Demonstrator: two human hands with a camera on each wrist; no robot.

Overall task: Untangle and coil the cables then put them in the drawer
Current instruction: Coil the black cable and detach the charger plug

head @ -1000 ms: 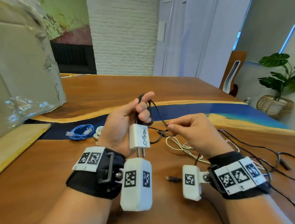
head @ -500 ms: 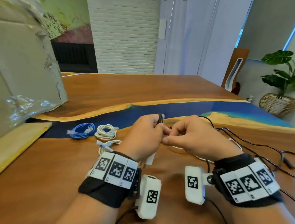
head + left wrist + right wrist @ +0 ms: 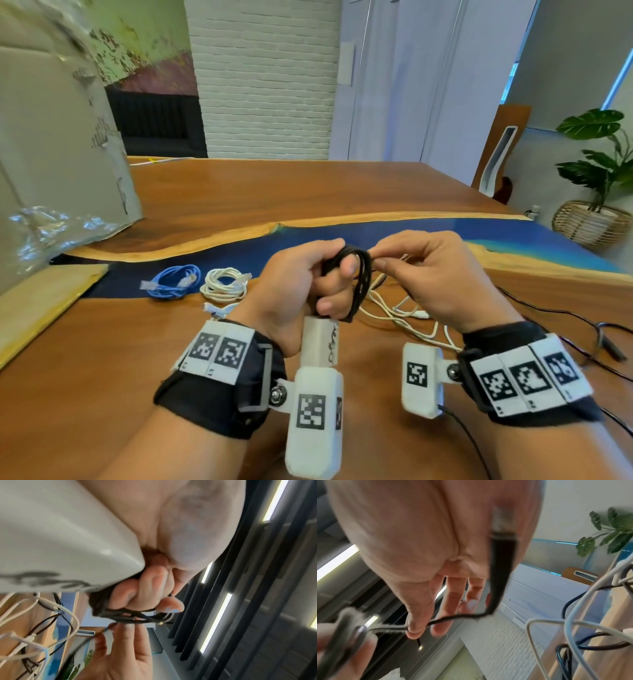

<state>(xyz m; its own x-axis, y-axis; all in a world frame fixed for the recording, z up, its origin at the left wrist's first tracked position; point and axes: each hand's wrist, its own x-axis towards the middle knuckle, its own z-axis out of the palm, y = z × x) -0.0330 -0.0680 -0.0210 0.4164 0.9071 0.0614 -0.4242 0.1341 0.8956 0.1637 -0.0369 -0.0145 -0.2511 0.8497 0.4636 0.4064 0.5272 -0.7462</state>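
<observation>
Black cable (image 3: 363,281), thin and limp, loops around my left hand (image 3: 301,284); my right hand (image 3: 435,274) pinches its loose tail; best held near the plug.

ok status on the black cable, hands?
Left hand grips black cable coil plus white adapter. Right hand pinches the free end. Loose white cable tangled beneath.
</observation>
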